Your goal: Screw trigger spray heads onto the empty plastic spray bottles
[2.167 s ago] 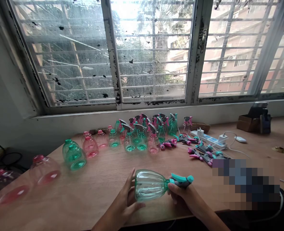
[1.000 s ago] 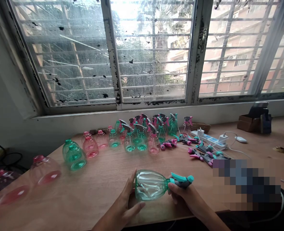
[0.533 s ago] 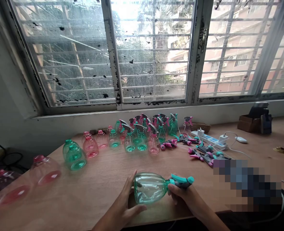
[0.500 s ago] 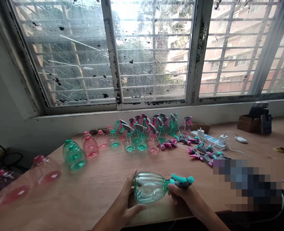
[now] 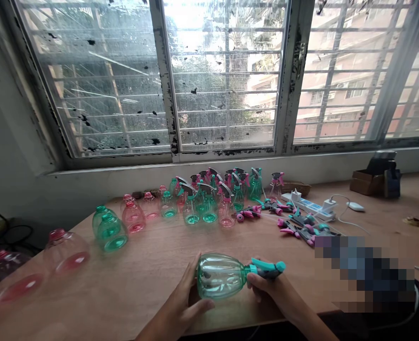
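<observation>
From here I read the green plastic spray bottle point(image 5: 220, 276) lying on its side in the lower middle of the frame, its long axis running left to right. The left hand point(image 5: 183, 303) is spread around the base end, and the right hand point(image 5: 271, 290) curls under the neck, nearer the teal trigger head point(image 5: 268, 267). I can't quite tell whether the bottle touches the wooden table point(image 5: 141, 284).

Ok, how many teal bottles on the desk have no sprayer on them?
3: a teal bottle and another overlapping it toward the left, and a third beside the row of sprayer bottles. More may be hidden behind that row.
</observation>
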The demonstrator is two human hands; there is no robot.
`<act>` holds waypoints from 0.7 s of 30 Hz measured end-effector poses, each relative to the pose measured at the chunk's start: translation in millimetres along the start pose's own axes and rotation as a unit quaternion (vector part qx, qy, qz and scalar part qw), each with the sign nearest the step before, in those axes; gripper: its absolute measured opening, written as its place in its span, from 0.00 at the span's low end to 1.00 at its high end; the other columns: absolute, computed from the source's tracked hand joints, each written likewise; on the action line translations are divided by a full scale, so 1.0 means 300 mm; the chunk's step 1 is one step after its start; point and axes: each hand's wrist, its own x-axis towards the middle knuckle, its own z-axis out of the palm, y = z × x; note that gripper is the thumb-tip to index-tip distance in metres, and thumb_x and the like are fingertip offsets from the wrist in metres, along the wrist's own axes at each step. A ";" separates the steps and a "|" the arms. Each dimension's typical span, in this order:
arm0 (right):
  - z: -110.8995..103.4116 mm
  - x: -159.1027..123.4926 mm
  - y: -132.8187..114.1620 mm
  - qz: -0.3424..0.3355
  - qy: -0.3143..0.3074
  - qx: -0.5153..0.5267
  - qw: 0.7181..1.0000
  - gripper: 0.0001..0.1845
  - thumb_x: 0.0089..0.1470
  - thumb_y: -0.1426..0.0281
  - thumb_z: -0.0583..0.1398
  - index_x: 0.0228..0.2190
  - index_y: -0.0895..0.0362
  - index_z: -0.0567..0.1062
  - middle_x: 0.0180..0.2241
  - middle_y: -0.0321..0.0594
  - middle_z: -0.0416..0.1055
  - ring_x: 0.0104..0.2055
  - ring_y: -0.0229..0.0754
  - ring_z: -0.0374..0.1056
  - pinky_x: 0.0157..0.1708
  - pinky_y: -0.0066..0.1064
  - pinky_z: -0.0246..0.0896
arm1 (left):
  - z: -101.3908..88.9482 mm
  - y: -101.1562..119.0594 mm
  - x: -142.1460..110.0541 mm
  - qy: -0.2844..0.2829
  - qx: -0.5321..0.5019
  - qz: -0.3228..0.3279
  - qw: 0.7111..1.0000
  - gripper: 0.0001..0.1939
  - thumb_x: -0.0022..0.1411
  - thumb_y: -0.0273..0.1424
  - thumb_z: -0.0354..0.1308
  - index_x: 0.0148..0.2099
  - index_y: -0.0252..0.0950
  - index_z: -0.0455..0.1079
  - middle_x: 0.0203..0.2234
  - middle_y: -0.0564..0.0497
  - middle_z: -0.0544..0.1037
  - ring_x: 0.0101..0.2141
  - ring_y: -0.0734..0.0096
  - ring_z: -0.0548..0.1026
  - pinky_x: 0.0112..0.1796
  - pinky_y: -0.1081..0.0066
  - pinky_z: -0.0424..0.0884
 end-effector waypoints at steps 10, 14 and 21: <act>-0.003 0.004 0.022 0.002 0.007 0.004 1.000 0.22 0.53 0.50 0.68 0.24 0.56 0.77 0.22 0.35 0.72 0.21 0.38 0.63 0.26 0.33 0.57 | 0.008 0.031 -0.005 -0.011 -0.019 0.002 1.000 0.47 0.66 0.39 0.63 0.76 0.55 0.36 0.71 0.49 0.57 0.64 0.49 0.66 0.68 0.51 0.54; -0.003 0.003 0.018 0.000 0.006 -0.003 1.000 0.23 0.53 0.50 0.68 0.23 0.57 0.77 0.22 0.36 0.73 0.21 0.37 0.63 0.27 0.33 0.57 | 0.004 0.015 0.001 -0.011 -0.006 -0.001 1.000 0.50 0.65 0.40 0.64 0.76 0.52 0.34 0.69 0.47 0.62 0.63 0.49 0.67 0.68 0.50 0.51; -0.007 0.010 0.021 0.006 0.003 0.004 1.000 0.23 0.53 0.50 0.68 0.23 0.57 0.77 0.21 0.34 0.71 0.20 0.37 0.63 0.26 0.32 0.55 | -0.003 -0.013 0.002 -0.031 -0.034 0.017 0.999 0.50 0.65 0.48 0.62 0.76 0.50 0.34 0.73 0.45 0.54 0.69 0.47 0.58 0.69 0.48 0.45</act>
